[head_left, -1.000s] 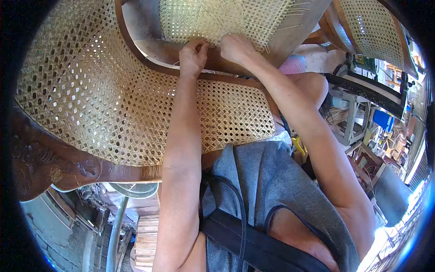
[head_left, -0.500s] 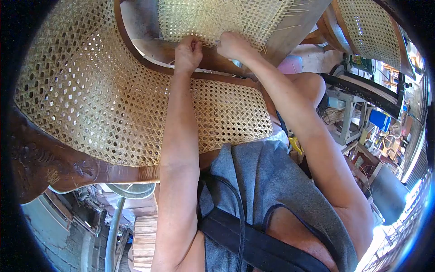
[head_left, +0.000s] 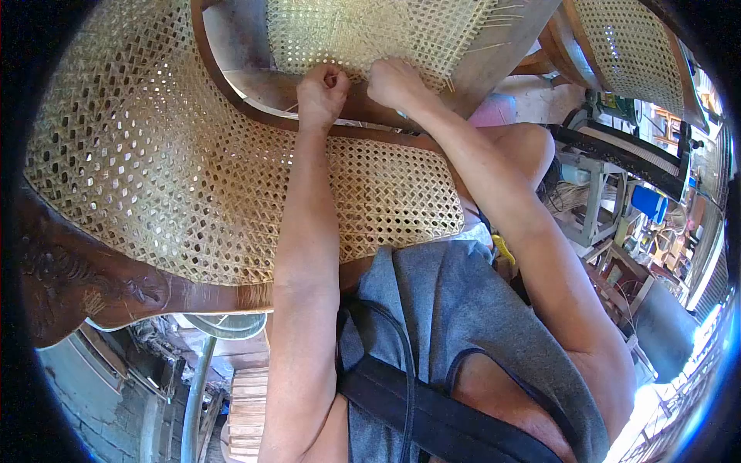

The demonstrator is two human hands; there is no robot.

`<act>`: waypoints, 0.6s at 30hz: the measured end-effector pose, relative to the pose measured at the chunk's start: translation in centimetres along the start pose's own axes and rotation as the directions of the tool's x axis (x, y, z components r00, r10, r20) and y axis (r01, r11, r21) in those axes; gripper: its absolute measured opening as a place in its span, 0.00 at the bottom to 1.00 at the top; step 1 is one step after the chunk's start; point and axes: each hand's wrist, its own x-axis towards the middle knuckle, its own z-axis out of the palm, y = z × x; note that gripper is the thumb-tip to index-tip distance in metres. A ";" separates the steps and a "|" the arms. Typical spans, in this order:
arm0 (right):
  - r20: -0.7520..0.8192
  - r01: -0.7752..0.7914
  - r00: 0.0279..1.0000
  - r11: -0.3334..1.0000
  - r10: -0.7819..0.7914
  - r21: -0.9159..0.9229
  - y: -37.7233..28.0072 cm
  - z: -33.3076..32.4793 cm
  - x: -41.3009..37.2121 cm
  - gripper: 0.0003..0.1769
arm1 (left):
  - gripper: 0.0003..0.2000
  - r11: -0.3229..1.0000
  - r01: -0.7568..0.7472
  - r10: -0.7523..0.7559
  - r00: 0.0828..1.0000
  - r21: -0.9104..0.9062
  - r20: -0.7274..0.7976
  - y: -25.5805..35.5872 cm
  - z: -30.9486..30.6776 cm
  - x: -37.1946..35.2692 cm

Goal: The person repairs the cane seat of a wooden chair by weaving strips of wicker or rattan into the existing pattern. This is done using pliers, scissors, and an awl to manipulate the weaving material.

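Note:
My left hand is closed in a pinch at the lower edge of a woven cane panel. A thin cane strand pokes out beside its wrist side. Close to its right, my right hand is closed with curled fingers at the same edge; what they hold is hidden. A small pale blue bit shows under that hand. The panel lies over a brown wooden frame, and loose cane ends stick out along its right side. Beneath my forearms spreads a larger woven cane surface.
Carved dark wood edges the large cane surface at lower left. Another caned chair part stands at upper right. Further right are a grey stand, a blue container and workshop clutter. A round metal-rimmed piece sits below.
Both hands have shifted slightly and stay at the panel edge. My right hand has turned a little, and less of the pale blue bit under it shows.

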 end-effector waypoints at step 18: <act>0.117 -0.009 0.993 0.998 0.002 0.057 0.9 -1.1 1.2 0.18 | 0.08 0.983 -0.176 0.177 0.984 0.054 -0.013 -1.4 1.3 0.1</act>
